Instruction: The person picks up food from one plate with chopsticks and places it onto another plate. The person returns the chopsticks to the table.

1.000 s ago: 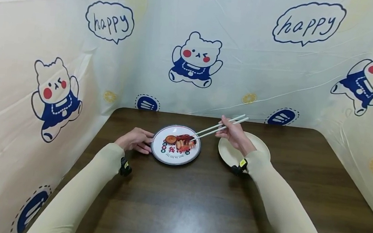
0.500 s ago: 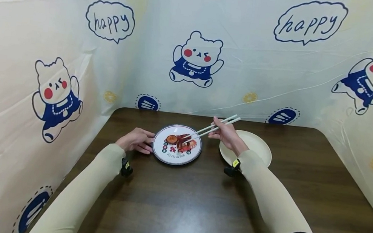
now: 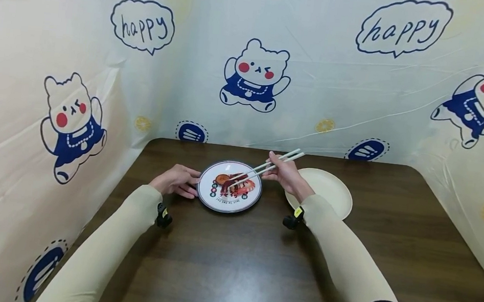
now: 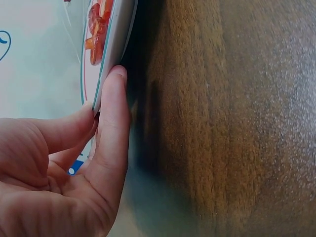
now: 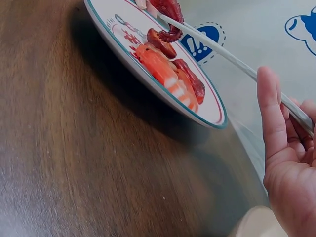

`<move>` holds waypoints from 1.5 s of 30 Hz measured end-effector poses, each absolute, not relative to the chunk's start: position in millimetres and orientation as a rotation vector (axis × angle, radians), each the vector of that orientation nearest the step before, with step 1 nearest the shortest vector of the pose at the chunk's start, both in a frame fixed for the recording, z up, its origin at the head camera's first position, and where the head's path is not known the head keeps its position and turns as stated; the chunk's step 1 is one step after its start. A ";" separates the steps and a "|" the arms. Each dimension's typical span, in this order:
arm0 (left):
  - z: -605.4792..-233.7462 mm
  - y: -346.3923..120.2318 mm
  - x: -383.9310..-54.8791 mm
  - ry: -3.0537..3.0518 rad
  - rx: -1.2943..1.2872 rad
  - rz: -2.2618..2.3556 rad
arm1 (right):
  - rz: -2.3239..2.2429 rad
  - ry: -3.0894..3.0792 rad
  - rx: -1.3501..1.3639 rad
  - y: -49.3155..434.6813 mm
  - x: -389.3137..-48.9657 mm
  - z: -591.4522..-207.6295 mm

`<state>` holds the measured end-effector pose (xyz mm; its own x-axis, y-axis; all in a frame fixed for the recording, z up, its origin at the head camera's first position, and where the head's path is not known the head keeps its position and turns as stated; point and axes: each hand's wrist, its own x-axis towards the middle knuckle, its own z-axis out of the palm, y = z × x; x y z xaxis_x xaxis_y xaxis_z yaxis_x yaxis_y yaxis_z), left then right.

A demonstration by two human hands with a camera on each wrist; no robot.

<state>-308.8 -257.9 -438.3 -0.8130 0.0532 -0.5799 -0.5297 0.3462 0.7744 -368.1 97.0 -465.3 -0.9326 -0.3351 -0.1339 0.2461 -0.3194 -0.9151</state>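
Note:
My left hand [image 3: 177, 180] pinches the left rim of a white plate [image 3: 207, 189] with a dark border and printed red characters; in the left wrist view the thumb lies on one side of the rim and a finger on the other. My right hand [image 3: 284, 175] holds a pair of pale chopsticks [image 5: 222, 51] slanting down over this plate. At their tips is a dark red, curled tentacle piece [image 5: 173, 32]; whether it touches the plate, I cannot tell. Orange-and-white shrimp [image 5: 160, 69] and a round brown slice [image 3: 222, 179] lie on the plate.
A cream plate [image 3: 333, 190] stands to the right, partly behind my right wrist and sleeve. Both plates rest on a dark wooden table [image 3: 231, 253]. A patterned cloth [image 3: 311, 79] with bears rises behind the table and along its sides.
My right hand has moved left with the chopsticks, carrying the tentacle piece left and slightly nearer across the plate. The left hand keeps its place at the rim.

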 end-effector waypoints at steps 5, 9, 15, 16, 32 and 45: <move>-438.6 -258.2 -308.4 2.097 -0.402 1.493 | -2.277 1.591 -0.095 89.6 -366.6 -465.9; -438.4 -258.5 -308.2 2.099 -0.412 1.492 | -2.263 1.591 -0.093 83.0 -365.5 -465.8; -438.4 -258.7 -307.4 2.098 -0.409 1.499 | -2.235 1.613 -0.076 75.8 -364.6 -467.1; -438.5 -258.9 -307.4 2.097 -0.408 1.501 | -2.230 1.614 -0.071 74.7 -364.6 -467.7; -441.9 -258.5 -307.6 2.080 -0.373 1.537 | -2.204 1.676 -0.073 65.8 -362.4 -473.8; -439.2 -256.4 -306.4 2.082 -0.394 1.512 | -2.182 1.711 -0.079 69.2 -361.0 -472.5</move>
<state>-306.4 -256.4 -439.2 -0.8159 0.0727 -0.5735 -0.5229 0.3302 0.7858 -361.0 69.2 -472.5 -0.9315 -0.3170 -0.1784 0.2488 -0.1976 -0.9482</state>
